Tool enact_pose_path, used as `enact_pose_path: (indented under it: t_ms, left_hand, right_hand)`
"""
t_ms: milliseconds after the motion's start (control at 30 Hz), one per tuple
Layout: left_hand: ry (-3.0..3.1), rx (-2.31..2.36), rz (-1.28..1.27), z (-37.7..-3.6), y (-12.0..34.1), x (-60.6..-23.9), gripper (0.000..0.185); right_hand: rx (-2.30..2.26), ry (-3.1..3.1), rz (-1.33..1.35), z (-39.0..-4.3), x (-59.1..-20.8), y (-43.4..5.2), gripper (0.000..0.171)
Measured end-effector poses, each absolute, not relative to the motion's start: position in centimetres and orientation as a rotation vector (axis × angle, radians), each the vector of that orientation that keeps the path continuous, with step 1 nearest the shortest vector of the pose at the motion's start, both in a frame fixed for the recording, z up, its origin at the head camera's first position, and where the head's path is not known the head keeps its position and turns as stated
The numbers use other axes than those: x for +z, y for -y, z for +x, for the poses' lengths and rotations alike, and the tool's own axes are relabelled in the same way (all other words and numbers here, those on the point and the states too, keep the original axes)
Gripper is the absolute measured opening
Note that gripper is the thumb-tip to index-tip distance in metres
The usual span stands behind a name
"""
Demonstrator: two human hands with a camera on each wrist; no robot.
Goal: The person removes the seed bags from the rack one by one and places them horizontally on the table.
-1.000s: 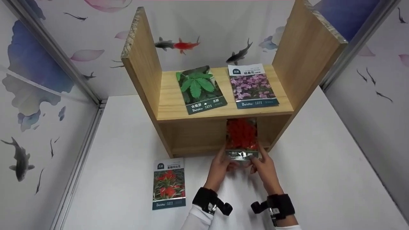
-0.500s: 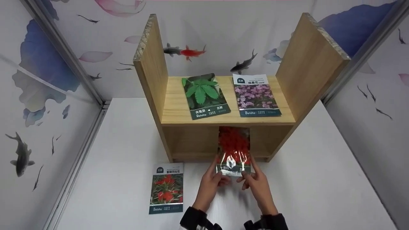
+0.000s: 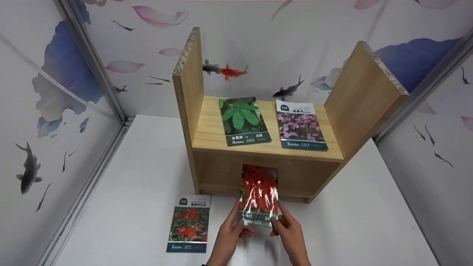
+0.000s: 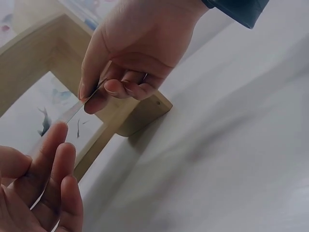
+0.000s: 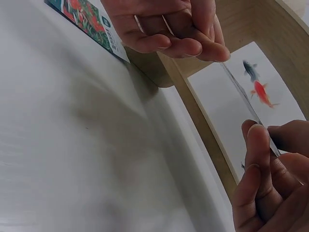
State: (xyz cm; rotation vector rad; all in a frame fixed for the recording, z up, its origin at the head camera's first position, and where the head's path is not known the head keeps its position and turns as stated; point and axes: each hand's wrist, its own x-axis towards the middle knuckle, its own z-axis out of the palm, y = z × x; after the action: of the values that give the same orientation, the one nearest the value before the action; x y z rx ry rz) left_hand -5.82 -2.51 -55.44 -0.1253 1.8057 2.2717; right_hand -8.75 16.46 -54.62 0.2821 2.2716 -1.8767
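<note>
White tabletop; red-flowered packet (glossy) in left hand and right hand pinch.

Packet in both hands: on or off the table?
Off. The packet is held up between left hand and right hand; both wrist views show its thin edge raised clear of the white table.

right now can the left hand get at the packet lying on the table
Probably yes: nothing shows between the left hand and the table packet to its left. But that hand holds one side of the raised packet, so it would likely have to let go first, leaving it to the right hand.
</note>
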Motion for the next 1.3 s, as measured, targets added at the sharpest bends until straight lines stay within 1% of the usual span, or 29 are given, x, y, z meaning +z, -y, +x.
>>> enact_pose_path:
  t_ms: [300,567,767,867,967,1100,1300]
  left_hand:
    - [-1.81,2.251,-0.154,-4.6,3.8,-56.3,0.057]
    - [-1.808,2.227,-0.161,-2.9,4.7,-54.3,0.058]
    - [-1.789,2.226,-0.159,-2.6,5.2,-55.8,0.062]
    - [-1.794,2.205,-0.145,-2.5,5.7,-56.6,0.062]
    - [-1.813,2.185,-0.136,-2.1,6.1,-56.6,0.06]
    - [-1.802,2.173,-0.17,-1.5,6.5,-56.4,0.06]
    - [-1.796,2.143,-0.274,-1.2,6.7,-58.4,0.061]
  right_hand:
    - [-1.84,-2.252,0.213,-7.8,-55.0,-15.4,0.06]
    - [-1.792,-2.248,0.163,-6.6,-55.6,-14.8,0.065]
    - [-1.758,-2.248,0.13,-6.5,-55.8,-14.6,0.067]
    - [-1.735,-2.241,0.09,-6.3,-56.1,-14.4,0.07]
    - [-1.704,-2.24,0.032,-6.0,-56.4,-14.3,0.072]
    - [-1.652,-2.243,-0.015,-5.6,-56.7,-14.3,0.074]
    - [-1.633,-2.209,-0.015,-5.3,-57.0,-14.1,0.077]
